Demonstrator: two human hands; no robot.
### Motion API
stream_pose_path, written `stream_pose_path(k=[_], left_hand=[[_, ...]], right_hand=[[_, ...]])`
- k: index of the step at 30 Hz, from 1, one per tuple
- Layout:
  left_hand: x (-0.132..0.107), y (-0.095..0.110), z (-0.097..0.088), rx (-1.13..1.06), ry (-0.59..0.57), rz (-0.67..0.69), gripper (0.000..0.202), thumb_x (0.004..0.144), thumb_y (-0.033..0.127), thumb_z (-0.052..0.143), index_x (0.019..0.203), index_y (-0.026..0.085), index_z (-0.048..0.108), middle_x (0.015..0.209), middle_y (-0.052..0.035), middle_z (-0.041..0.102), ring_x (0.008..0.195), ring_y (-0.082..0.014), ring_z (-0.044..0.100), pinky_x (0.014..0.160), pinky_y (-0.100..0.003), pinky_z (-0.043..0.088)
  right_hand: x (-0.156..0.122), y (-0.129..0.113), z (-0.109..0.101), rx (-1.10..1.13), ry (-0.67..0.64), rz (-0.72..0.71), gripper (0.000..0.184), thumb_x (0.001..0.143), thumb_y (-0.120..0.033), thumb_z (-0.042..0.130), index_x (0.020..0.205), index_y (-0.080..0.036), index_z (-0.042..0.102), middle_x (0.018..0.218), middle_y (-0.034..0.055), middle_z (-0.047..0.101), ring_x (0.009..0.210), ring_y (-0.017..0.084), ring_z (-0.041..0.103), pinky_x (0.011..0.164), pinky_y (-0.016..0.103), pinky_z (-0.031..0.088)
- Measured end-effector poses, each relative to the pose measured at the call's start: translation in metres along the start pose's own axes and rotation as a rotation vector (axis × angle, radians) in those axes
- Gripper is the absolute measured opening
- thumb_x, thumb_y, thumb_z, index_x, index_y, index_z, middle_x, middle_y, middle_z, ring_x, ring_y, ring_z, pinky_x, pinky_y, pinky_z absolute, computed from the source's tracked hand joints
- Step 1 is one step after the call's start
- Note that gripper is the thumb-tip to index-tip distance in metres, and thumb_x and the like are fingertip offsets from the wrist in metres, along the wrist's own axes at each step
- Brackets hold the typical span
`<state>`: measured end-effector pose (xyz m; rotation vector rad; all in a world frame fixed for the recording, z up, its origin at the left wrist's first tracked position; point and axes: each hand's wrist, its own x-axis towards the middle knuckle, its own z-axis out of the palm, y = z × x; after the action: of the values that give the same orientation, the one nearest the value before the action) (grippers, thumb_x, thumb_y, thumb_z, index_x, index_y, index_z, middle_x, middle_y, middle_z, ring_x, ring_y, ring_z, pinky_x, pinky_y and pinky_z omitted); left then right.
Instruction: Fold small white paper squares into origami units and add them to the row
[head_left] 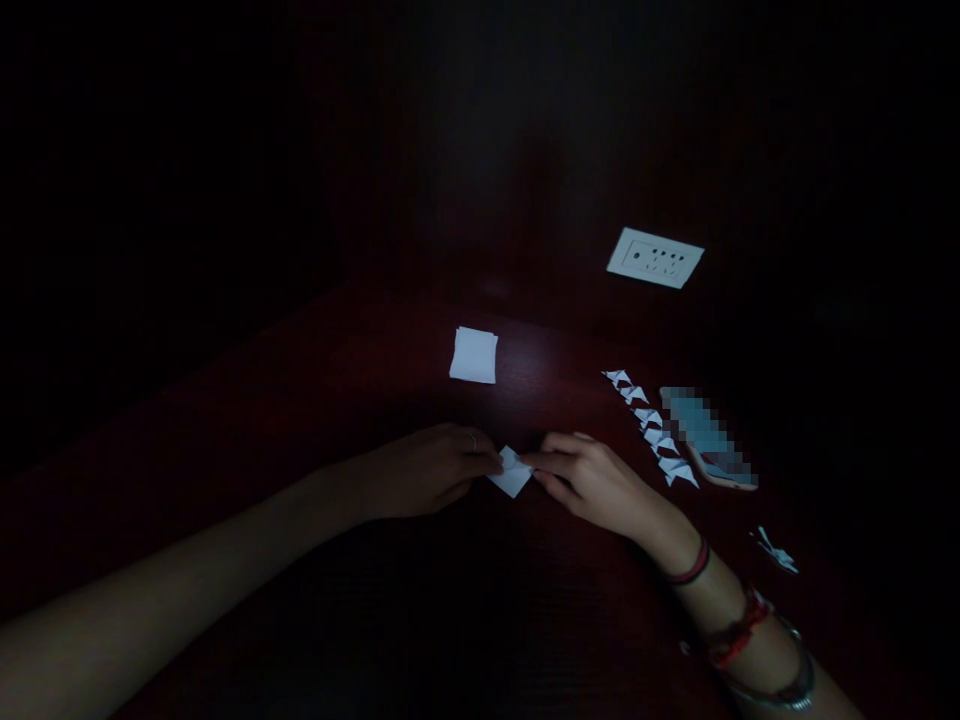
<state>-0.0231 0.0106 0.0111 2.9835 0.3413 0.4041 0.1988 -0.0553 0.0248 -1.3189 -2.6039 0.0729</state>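
A small white square of paper (514, 482) lies diamond-wise on the dark red table, and its upper part looks folded. My left hand (439, 468), with a ring on one finger, has its fingertips closed on the paper's left side. From the other side, my right hand (589, 478) pinches the right corner, thumb and forefinger close together. Exact finger contact is hard to make out in the dim light. Farther back is a neat stack of white paper squares (474, 356).
Several small folded paper figures (651, 428) form a slanting row on the right, beside a phone (709, 438) with a blurred screen. Nearer me lies a crumpled white scrap (777, 552). A white socket plate (655, 258) is at the back right.
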Motion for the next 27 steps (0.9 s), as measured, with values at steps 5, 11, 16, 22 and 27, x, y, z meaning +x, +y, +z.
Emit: stream_pose_path(k=[5,11,16,22,27], left_hand=[[-0.0005,-0.0029,0.0017,0.007,-0.002,0.031,0.036,0.078,0.008,0.047,0.111,0.019,0.054,0.110,-0.0053,0.055,0.105,-0.0187,0.046,0.091,-0.033,0.037],[-0.0016,-0.0034,0.0007,-0.001,-0.029,0.031,0.041,0.078,0.007,0.045,0.116,0.020,0.049,0.113,-0.0046,0.053,0.107,-0.0186,0.045,0.092,-0.033,0.036],[-0.0030,-0.0046,0.0026,0.012,-0.035,0.020,0.041,0.079,0.006,0.045,0.116,0.023,0.049,0.117,-0.0036,0.050,0.112,-0.0192,0.041,0.094,-0.035,0.034],[-0.0037,-0.0054,0.0055,0.022,-0.015,0.013,0.043,0.076,0.005,0.048,0.115,0.023,0.051,0.115,-0.0047,0.051,0.109,-0.0186,0.043,0.092,-0.034,0.035],[-0.0027,-0.0049,0.0032,0.032,-0.013,0.017,0.041,0.077,0.006,0.048,0.115,0.022,0.050,0.111,-0.0042,0.054,0.106,-0.0188,0.046,0.090,-0.034,0.036]], right_hand=[[0.0009,0.0014,0.0074,-0.025,-0.006,0.014,0.024,0.085,-0.027,0.044,0.105,-0.021,0.057,0.092,0.0047,0.052,0.084,0.016,0.052,0.078,0.032,0.041],[0.0007,0.0029,0.0094,-0.014,-0.010,0.004,0.025,0.086,-0.027,0.043,0.106,-0.021,0.057,0.091,0.0043,0.053,0.084,0.015,0.052,0.079,0.032,0.040],[0.0013,0.0005,0.0078,-0.037,0.000,-0.020,0.023,0.086,-0.024,0.043,0.103,-0.021,0.058,0.091,0.0040,0.053,0.085,0.015,0.050,0.078,0.032,0.039],[0.0023,-0.0011,0.0064,-0.048,0.029,-0.021,0.025,0.085,-0.023,0.044,0.107,-0.022,0.056,0.096,0.0046,0.053,0.087,0.016,0.049,0.078,0.032,0.037],[0.0016,0.0013,0.0097,-0.034,0.015,-0.049,0.021,0.086,-0.021,0.044,0.096,-0.021,0.062,0.093,0.0035,0.056,0.086,0.016,0.049,0.078,0.031,0.037]])
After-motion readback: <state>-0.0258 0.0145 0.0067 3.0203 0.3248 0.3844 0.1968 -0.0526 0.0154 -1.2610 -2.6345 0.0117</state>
